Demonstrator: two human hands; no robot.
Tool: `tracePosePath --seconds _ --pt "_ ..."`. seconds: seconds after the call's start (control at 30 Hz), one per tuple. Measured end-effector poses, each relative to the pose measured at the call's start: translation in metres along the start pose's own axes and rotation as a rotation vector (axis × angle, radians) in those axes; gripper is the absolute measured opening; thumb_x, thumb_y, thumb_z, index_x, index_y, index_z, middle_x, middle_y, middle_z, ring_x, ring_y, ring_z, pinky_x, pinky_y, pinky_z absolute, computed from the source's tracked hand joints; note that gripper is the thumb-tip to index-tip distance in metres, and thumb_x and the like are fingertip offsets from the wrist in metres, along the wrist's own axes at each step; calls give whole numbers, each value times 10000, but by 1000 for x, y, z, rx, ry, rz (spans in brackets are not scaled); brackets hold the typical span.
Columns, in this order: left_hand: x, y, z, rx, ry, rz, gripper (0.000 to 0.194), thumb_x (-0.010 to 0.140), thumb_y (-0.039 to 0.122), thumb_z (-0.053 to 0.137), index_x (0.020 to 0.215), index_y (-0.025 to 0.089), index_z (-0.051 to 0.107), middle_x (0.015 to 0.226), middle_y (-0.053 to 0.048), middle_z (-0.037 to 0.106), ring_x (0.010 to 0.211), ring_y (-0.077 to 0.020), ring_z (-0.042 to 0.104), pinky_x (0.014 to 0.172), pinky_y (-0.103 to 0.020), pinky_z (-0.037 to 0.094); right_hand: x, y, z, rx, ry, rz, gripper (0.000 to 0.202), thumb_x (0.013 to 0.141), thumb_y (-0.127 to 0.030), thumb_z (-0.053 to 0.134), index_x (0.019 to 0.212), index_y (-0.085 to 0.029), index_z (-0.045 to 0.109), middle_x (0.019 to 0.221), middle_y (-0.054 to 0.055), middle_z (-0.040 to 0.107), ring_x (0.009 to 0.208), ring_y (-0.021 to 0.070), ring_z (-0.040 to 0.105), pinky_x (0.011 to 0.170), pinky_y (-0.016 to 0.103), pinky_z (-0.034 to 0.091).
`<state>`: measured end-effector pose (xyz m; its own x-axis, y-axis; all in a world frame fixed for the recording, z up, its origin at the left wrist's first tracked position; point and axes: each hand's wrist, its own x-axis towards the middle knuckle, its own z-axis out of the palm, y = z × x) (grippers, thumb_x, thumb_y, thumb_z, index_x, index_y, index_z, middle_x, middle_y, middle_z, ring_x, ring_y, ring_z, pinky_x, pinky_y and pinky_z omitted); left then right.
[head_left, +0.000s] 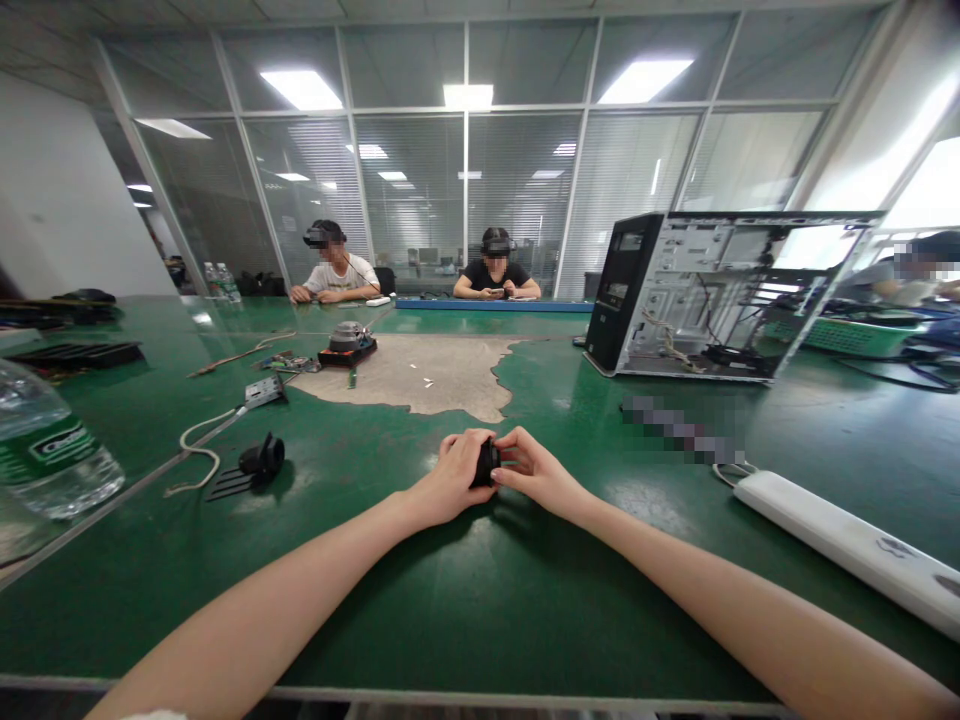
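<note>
In the head view, my left hand is wrapped round a small black rounded part, just above or on the green table; whether it touches the surface I cannot tell. My right hand pinches the right side of that same part between thumb and fingers. Most of the part is hidden by my fingers, so its kind does not show. To the left lies another black part with a round body and several long prongs.
An opened computer case stands back right, with a white power strip nearer. A water bottle is at the left edge. A metal bracket, a cable and a grey-topped device lie back left. Several people sit beyond.
</note>
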<state>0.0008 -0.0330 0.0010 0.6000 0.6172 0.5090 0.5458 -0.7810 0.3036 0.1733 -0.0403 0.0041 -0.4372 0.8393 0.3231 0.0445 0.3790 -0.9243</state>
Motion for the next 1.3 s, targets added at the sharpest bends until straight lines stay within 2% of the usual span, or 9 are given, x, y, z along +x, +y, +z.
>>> tracePosePath --seconds 0.23,0.37,0.5,0.67,0.77,0.97,1.13,1.3 --pt "1 0 0 -12 0 -10 555 692 238 582 1149 212 268 1110 -85 434 1057 -235 423 917 -425 268 5 2 2 -40 83 29 234 713 -323 595 857 -197 461 854 -4 540 784 136 577 725 299 475" --pt "1 1 -1 -10 -7 -7 545 700 240 577 1149 211 270 1115 -87 429 1057 -233 424 920 -422 270 3 1 0 -38 36 59 263 712 -313 597 907 -198 463 904 16 552 794 143 580 727 311 477" --pt "0 2 -3 5 -14 -3 541 710 237 565 1155 200 259 1124 -91 422 1062 -227 417 926 -417 265 -1 -5 -1 -12 -6 14 278 687 -271 631 888 -206 451 868 -1 554 840 149 569 743 301 467" --pt "0 2 -2 12 -6 0 525 713 255 567 1141 196 270 1117 -94 423 1064 -230 412 921 -414 271 2 -3 1 -41 57 28 216 722 -312 587 852 -199 457 807 -14 545 752 131 577 705 289 469" --pt "0 1 -2 11 -1 4 542 709 252 572 1149 199 260 1114 -92 426 1061 -230 414 918 -413 274 4 1 2 -91 99 36 242 721 -311 586 894 -195 463 881 9 533 798 143 571 723 299 474" --pt "0 0 0 31 0 7 562 705 231 576 1159 193 248 1124 -93 424 1066 -224 405 926 -407 264 -1 -6 2 -93 20 0 228 732 -293 576 909 -197 468 913 15 520 834 148 563 720 298 491" --pt "0 0 1 41 -8 6 544 709 248 575 1147 185 259 1126 -98 418 1071 -226 399 923 -404 270 -1 -6 4 -112 76 -31 172 746 -284 557 869 -195 478 872 2 520 822 139 565 758 311 486" --pt "1 0 0 36 -7 3 533 706 247 576 1139 185 271 1103 -92 431 1048 -224 415 918 -403 278 3 0 3 -152 88 0 227 744 -264 554 938 -198 456 923 28 531 864 158 557 762 330 483"
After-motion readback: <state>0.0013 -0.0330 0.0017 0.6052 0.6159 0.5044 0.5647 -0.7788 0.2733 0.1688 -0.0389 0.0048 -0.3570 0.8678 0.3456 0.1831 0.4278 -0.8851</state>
